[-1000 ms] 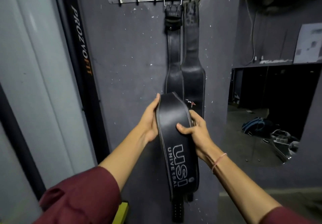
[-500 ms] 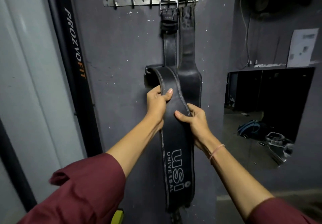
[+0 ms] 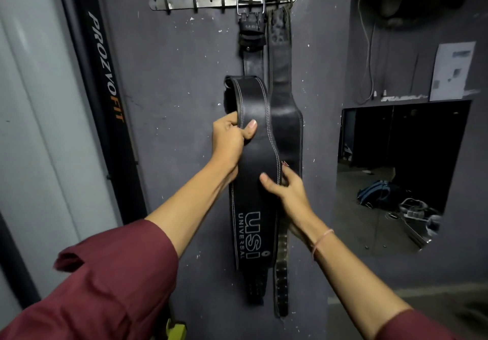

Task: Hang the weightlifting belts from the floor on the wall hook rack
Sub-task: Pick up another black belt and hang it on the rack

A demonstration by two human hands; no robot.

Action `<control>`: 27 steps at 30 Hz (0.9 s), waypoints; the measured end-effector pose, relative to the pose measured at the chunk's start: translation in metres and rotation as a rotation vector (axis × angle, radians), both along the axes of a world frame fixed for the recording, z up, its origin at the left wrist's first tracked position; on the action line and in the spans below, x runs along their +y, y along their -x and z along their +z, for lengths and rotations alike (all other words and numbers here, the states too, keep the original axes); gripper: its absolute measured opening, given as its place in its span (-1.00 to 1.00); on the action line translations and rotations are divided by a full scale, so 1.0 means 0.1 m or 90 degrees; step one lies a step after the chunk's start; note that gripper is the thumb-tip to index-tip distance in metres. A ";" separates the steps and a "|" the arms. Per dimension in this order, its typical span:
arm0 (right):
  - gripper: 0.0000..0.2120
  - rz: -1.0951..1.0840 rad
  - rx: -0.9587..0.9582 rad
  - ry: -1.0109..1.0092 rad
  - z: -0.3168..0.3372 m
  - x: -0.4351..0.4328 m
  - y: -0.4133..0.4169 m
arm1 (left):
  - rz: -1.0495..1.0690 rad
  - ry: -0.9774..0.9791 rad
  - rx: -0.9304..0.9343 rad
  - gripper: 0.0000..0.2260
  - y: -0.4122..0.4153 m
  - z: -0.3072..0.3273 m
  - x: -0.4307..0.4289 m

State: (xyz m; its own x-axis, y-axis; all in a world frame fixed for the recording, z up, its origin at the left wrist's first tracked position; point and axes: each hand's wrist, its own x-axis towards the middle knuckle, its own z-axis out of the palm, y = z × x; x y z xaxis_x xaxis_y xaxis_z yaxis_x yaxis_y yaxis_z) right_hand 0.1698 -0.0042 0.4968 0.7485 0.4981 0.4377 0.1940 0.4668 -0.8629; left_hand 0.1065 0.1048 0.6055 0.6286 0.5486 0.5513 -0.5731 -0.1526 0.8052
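The belt (image 3: 257, 139) looks like smooth black leather with a slight sheen and pale stitching. The rack (image 3: 211, 1), top centre, is dull metal. The wall (image 3: 169, 80) is matt, chipped paint.

Hook rack (image 3: 206, 1) high on the wall (image 3: 169, 102), two hung belts (image 3: 284, 117) at its right end, USI belt (image 3: 253, 170) in front of them, left hand (image 3: 229, 141) above right hand (image 3: 287, 194).

We see a black leather belt (image 3: 254, 170) marked "USI UNIVERSAL", white-stitched, held vertically against the wall, its upper end folded over. Behind it, two black belts (image 3: 284, 117) hang from the right-hand hooks of the metal hook rack (image 3: 211, 1), the left one by its buckle.
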 end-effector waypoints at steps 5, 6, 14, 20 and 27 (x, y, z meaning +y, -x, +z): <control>-0.87 -0.010 -0.098 -0.035 0.47 0.03 -0.05 | -0.015 0.023 0.005 -0.78 -0.04 -0.18 -0.07; -0.87 -0.009 -0.100 -0.044 0.40 0.03 -0.05 | -0.011 0.032 -0.001 -0.78 -0.07 -0.17 -0.06; -0.70 -0.005 0.006 0.181 -1.12 -0.21 0.07 | -0.008 0.077 -0.016 -0.84 -0.05 0.07 0.00; -0.62 -0.033 -0.037 0.079 -0.39 -0.01 0.15 | -0.041 -0.039 -0.009 -0.94 -0.02 0.24 0.09; -0.67 -0.046 -0.038 -0.047 0.00 0.07 0.24 | 0.108 -0.228 -0.004 -0.60 0.06 -0.22 0.24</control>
